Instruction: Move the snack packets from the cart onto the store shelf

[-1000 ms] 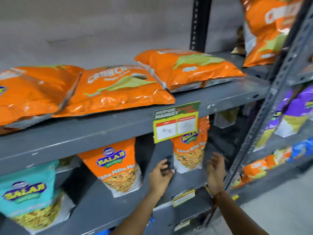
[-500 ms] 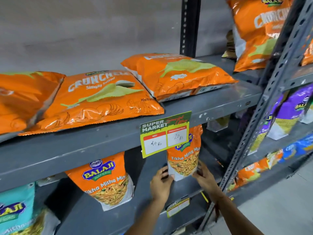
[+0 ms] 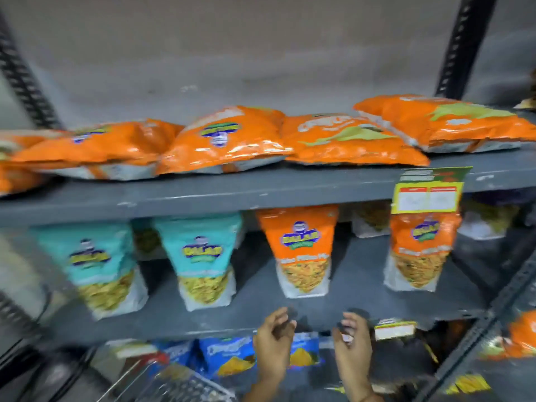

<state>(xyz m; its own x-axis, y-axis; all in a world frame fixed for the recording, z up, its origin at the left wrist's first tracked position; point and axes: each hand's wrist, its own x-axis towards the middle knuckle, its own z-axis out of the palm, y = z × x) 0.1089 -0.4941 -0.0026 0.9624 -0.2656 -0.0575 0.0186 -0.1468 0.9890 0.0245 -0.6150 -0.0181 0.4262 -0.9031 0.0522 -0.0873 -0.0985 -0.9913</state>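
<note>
**Both hands empty at the shelf edge, cart below and to the left**

I see my left hand [image 3: 272, 346] and my right hand [image 3: 352, 348] side by side in front of the middle shelf [image 3: 255, 320], palms facing each other. The fingers [image 3: 280, 316] of both are loosely curled and half open, and neither holds or touches a packet; the frame is blurred, so I cannot tell whether any fingertip brushes the shelf lip.

The relation that matters for my next move, as I judge it: the cart [image 3: 174, 384] sits low at the bottom edge, down and to the left of both hands, so my left hand is the nearer one. Only its wire rim shows, and I cannot tell what packets remain inside.

On the shelf just above my hands, four pouches stand upright, long axis vertical: two teal pouches [image 3: 200, 265] on the left, an orange pouch [image 3: 301, 253] directly above my left hand, and another orange pouch [image 3: 420, 250] under the price tag [image 3: 426, 195]. Flat orange chip bags [image 3: 226, 140] lie on the top shelf.
</note>
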